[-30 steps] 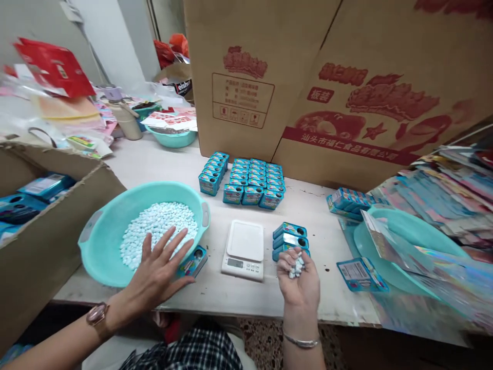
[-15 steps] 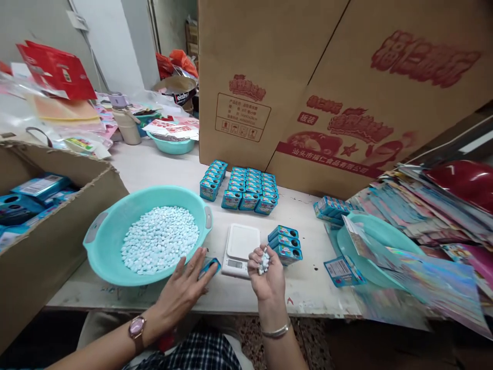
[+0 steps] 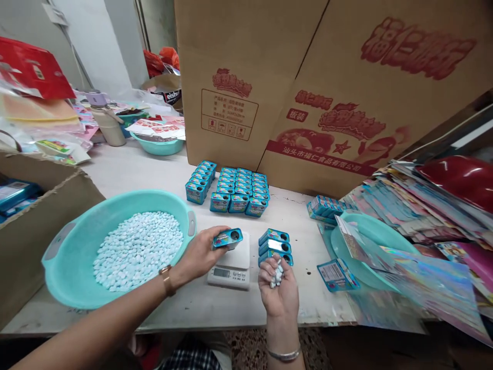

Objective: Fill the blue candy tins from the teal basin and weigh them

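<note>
My left hand (image 3: 206,252) grips a small blue candy box (image 3: 228,238) by its left end. The box is over the white kitchen scale (image 3: 230,275); whether it touches the pan I cannot tell. In the curled fingers of my right hand (image 3: 280,288) lie several pale blue candies (image 3: 276,275), palm up, just in front of a short row of blue boxes (image 3: 274,246). To the left, a turquoise basin (image 3: 57,277) holds a heap of the same candies (image 3: 138,252).
Rows of blue boxes (image 3: 239,203) stand before a large cardboard carton (image 3: 239,46). An open carton (image 3: 73,190) is at far left. On the right are a flat blue packet (image 3: 338,275), another turquoise basin (image 3: 379,231) and stacked printed sheets (image 3: 400,200).
My left hand has picked up the blue box from the table beside the basin and brought it over the scale. My right hand still holds the candies. The camera view has shifted slightly.
</note>
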The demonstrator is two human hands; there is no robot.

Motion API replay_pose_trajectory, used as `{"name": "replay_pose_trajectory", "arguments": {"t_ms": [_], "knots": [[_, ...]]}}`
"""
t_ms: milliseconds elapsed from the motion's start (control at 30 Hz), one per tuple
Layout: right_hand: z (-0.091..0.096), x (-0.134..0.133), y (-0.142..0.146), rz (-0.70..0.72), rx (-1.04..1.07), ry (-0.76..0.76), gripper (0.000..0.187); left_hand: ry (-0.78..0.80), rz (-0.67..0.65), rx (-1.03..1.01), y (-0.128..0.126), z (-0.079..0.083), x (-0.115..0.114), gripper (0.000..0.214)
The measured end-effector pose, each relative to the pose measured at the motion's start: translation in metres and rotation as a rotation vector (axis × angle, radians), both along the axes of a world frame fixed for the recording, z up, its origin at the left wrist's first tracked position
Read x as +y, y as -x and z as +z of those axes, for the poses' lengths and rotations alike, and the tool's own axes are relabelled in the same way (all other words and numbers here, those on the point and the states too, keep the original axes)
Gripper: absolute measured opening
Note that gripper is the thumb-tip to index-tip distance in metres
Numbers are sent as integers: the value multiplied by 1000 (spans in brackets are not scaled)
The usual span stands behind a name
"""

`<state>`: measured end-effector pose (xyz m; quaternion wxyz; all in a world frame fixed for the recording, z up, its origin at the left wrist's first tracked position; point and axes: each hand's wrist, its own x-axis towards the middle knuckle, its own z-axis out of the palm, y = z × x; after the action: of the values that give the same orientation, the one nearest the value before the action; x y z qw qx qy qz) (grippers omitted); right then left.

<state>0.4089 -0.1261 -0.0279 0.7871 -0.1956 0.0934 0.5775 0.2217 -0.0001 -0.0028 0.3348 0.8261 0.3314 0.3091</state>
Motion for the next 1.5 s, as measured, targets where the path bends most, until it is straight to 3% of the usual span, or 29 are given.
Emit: {"name": "replay_pose_trajectory", "arguments": {"t_ms": [100,167,233,333,500,700,867,1033,1233,1400,1500], "knots": [[-4,1,-5,-15,42,19,22,44,-100,61,-30,-11,18,30],[-6,1,-8,-21,45,27,22,35,-137,107,-36,-18,21,41],[-8,1,-10,-14,28,26,21,0,-110,120,-29,-21,20,66],[-10,2,-12,-7,12,43,20,-42,30,95,-4,-9,12,91],[-11,6,-7,-25,53,142,17,86,275,25,45,14,-8,77],[4,18,3,-43,10,188,12,310,395,-64,69,-6,-41,65],[11,29,2,-51,-25,199,14,366,362,3,72,-11,-46,48],[13,39,-1,-53,-72,182,18,192,312,35,60,0,-39,46],[21,57,-5,-53,-89,102,14,28,138,24,22,3,-25,52],[27,63,-5,-100,-56,118,5,30,79,29,-16,-25,-8,70],[28,55,-4,-185,-29,229,5,187,119,9,-31,-45,-1,62]]}}
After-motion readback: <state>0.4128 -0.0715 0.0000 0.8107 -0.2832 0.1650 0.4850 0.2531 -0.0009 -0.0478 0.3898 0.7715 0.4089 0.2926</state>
